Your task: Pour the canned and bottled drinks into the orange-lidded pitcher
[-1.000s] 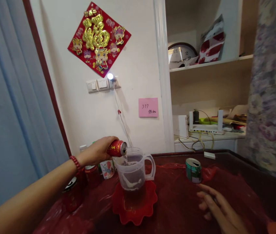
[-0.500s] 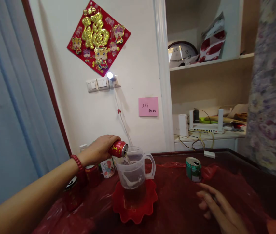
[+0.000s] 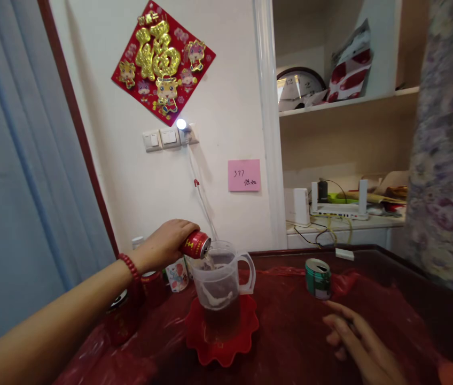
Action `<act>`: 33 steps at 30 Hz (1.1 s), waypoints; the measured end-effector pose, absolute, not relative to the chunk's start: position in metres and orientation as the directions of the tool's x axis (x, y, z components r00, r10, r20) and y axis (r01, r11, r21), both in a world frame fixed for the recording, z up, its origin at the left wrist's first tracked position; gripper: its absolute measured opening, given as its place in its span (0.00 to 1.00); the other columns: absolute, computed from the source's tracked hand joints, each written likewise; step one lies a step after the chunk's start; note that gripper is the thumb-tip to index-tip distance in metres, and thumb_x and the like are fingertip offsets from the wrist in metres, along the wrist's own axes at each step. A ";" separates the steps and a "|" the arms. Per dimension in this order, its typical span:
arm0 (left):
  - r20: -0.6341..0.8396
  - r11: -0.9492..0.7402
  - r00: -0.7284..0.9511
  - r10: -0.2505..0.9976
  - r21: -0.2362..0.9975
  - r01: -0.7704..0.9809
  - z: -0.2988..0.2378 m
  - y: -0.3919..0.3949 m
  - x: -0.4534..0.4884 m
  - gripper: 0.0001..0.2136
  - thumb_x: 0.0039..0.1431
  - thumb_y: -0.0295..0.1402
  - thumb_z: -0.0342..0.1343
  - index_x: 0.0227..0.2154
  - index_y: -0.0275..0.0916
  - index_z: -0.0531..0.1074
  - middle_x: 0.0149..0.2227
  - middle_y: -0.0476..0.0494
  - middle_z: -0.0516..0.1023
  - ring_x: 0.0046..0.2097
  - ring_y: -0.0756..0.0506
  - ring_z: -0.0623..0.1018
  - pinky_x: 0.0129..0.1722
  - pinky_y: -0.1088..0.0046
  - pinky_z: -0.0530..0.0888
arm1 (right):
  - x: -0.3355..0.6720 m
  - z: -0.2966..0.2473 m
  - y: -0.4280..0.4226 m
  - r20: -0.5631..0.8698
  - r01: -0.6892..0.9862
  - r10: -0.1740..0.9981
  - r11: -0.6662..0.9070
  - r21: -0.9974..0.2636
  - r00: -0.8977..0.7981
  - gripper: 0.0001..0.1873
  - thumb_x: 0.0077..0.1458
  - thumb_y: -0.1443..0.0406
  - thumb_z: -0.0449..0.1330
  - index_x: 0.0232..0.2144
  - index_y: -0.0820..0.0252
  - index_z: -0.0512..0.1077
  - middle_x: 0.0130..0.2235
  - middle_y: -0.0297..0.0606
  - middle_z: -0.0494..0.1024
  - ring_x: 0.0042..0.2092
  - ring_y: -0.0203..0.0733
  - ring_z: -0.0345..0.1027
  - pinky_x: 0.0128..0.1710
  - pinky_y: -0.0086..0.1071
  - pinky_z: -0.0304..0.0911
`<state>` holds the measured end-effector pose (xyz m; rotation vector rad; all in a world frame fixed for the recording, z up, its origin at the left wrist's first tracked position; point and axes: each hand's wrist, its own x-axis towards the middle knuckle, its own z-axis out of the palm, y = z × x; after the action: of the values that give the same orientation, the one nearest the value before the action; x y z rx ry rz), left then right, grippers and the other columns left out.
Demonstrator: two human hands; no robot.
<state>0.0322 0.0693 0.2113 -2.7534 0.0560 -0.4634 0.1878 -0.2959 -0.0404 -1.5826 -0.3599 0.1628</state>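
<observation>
My left hand [image 3: 166, 243], with red beads at its wrist, is wrapped round a red drink can [image 3: 195, 245]. The can lies tilted to the right over the rim of a clear plastic jug [image 3: 218, 291], and liquid runs from its mouth into the jug. Brownish liquid fills the jug's lower part. Beneath the jug is a red scalloped plate [image 3: 224, 357]. My right hand [image 3: 360, 342] is at the lower right, holding nothing I can see, its index finger stretched out and the others loosely bent. Just beyond that fingertip stands a green can [image 3: 318, 283], apparently opened.
Behind and below my left forearm stand red cans [image 3: 121, 323] and a white patterned can [image 3: 177, 276]. Thin red plastic sheeting [image 3: 290, 326] covers much of the table. A small white box [image 3: 344, 254] lies at the back, before shelves with a white router [image 3: 338, 209].
Liquid keeps flowing from the tilted can into the jug. My left hand and the can hold nearly the same place; my right hand has not visibly moved.
</observation>
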 end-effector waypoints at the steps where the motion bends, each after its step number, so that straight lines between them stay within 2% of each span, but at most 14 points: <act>1: 0.309 -0.937 0.946 -0.100 -0.348 0.014 0.211 0.069 0.032 0.24 0.46 0.20 0.57 0.49 0.40 0.70 0.47 0.39 0.80 0.48 0.36 0.78 0.50 0.57 0.72 | 0.188 -0.041 -0.296 0.112 0.124 0.336 -0.014 -0.992 0.935 0.45 0.52 0.31 0.55 0.56 0.59 0.68 0.48 0.47 0.79 0.40 0.48 0.77 0.40 0.35 0.75; 7: 0.305 -0.928 0.945 -0.116 -0.373 0.006 0.212 0.066 0.033 0.24 0.47 0.19 0.56 0.49 0.40 0.70 0.47 0.40 0.79 0.49 0.36 0.77 0.51 0.56 0.71 | 0.188 -0.042 -0.297 0.089 0.107 0.365 -0.029 -0.994 0.927 0.48 0.52 0.30 0.53 0.58 0.60 0.66 0.50 0.48 0.78 0.42 0.47 0.75 0.42 0.34 0.74; 12: 0.298 -0.920 0.944 -0.142 -0.391 -0.015 0.212 0.065 0.034 0.25 0.48 0.17 0.55 0.50 0.42 0.69 0.47 0.42 0.79 0.50 0.37 0.77 0.52 0.56 0.69 | 0.183 -0.033 -0.293 0.090 0.097 0.273 -0.012 -0.995 0.958 0.48 0.46 0.28 0.55 0.53 0.58 0.71 0.44 0.46 0.81 0.37 0.49 0.76 0.37 0.37 0.75; 14: 0.301 -0.915 0.941 -0.154 -0.402 -0.022 0.211 0.065 0.034 0.25 0.49 0.17 0.55 0.51 0.42 0.68 0.48 0.43 0.79 0.52 0.38 0.76 0.53 0.57 0.68 | 0.182 -0.032 -0.292 0.117 0.120 0.264 0.005 -0.993 0.958 0.46 0.47 0.30 0.56 0.52 0.58 0.72 0.42 0.45 0.81 0.37 0.49 0.77 0.36 0.37 0.75; 18: 0.308 -0.904 0.937 -0.166 -0.426 -0.020 0.210 0.064 0.034 0.25 0.52 0.16 0.54 0.52 0.44 0.68 0.50 0.43 0.78 0.55 0.39 0.75 0.55 0.57 0.66 | 0.184 -0.036 -0.294 0.136 0.135 0.311 0.026 -0.991 0.941 0.42 0.52 0.33 0.58 0.53 0.58 0.71 0.42 0.44 0.81 0.37 0.49 0.77 0.37 0.37 0.75; 26: 0.307 -0.880 0.938 -0.163 -0.476 0.003 0.208 0.062 0.034 0.26 0.55 0.16 0.53 0.54 0.46 0.67 0.55 0.43 0.77 0.59 0.38 0.73 0.61 0.52 0.60 | 0.188 -0.039 -0.297 0.084 0.091 0.401 0.003 -0.996 0.912 0.47 0.53 0.31 0.54 0.59 0.60 0.66 0.49 0.48 0.78 0.41 0.48 0.75 0.43 0.37 0.74; 33: 0.303 -0.835 0.933 -0.192 -0.550 0.007 0.206 0.060 0.035 0.27 0.54 0.15 0.51 0.55 0.46 0.66 0.57 0.43 0.76 0.60 0.38 0.72 0.63 0.50 0.59 | 0.189 -0.043 -0.296 0.093 0.106 0.389 -0.012 -0.994 0.916 0.47 0.55 0.31 0.53 0.60 0.60 0.64 0.49 0.47 0.77 0.42 0.47 0.74 0.44 0.36 0.73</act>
<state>0.0353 0.0604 0.2064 -2.5209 0.1320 -0.4702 0.1892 -0.2959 -0.0429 -1.5799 -0.3946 0.2339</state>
